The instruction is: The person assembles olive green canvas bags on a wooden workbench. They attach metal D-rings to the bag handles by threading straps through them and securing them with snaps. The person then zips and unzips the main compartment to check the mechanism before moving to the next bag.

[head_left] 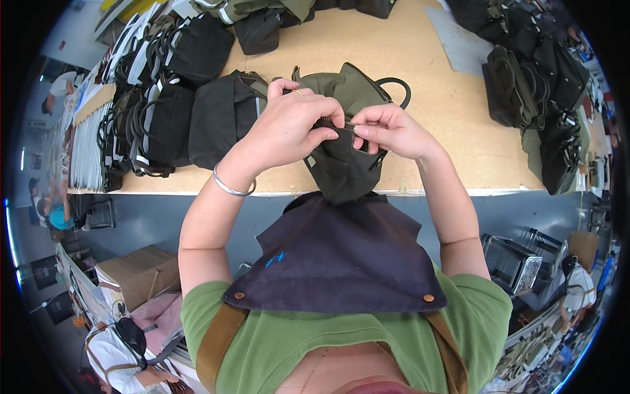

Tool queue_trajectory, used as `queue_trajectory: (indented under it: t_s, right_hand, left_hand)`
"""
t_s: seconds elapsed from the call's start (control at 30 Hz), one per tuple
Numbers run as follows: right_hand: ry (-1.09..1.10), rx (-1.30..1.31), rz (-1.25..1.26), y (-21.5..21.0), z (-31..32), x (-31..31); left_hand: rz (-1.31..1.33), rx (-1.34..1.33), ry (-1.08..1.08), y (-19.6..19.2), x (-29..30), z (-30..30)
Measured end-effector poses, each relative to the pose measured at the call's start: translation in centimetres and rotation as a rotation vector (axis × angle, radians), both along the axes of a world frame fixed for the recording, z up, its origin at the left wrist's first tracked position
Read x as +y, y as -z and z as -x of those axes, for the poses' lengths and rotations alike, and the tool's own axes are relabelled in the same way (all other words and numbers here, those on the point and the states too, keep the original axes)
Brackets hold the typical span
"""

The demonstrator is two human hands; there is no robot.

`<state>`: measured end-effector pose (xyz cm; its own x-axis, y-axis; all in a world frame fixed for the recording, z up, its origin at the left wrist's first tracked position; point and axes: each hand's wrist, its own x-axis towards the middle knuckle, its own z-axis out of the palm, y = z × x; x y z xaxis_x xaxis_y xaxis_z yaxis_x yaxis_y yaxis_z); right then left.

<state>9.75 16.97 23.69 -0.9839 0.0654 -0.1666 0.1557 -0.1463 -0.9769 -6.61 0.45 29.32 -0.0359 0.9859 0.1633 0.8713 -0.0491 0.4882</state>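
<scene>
An olive-green fabric bag (342, 172) rests at the table's near edge, its lower part hanging toward my apron. A brass-toothed zipper (349, 123) runs across it between my hands. My left hand (292, 125), with a ring and a silver bangle, pinches the fabric along the zipper's left side. On the other side, the thumb and fingers of my right hand (392, 131) close on the zipper's right end. Whether they hold the slider is too small to make out. A dark loop handle (401, 92) stands out behind my right hand.
Black bags (220, 118) are packed in rows along the left of the table (433, 98). More dark bags (518, 85) are heaped at the right, and several lie at the far edge. Metal stools (515, 262) stand at lower right. Other people (121, 358) work nearby.
</scene>
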Motion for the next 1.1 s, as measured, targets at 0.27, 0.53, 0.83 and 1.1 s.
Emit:
queue_trajectory:
  t_s: [0.27, 0.53, 0.83, 1.1]
  right_hand:
    - [0.228, -0.015, -0.136, -0.2, -0.1, -2.1]
    - [0.268, 0.137, -0.303, 0.3, 0.2, -2.6]
    - [0.154, 0.114, -0.477, -1.6, 0.1, -2.0]
    - [0.351, 0.095, -0.596, -1.9, -0.5, -3.1]
  left_hand:
    - [-0.138, 0.042, -0.004, 1.9, 0.1, -0.4]
    - [-0.096, -0.022, -0.066, 1.5, -0.1, -0.5]
    - [0.042, 0.008, -0.098, 0.6, 0.0, -0.6]
    - [-0.091, -0.089, -0.162, 1.9, -0.4, -1.2]
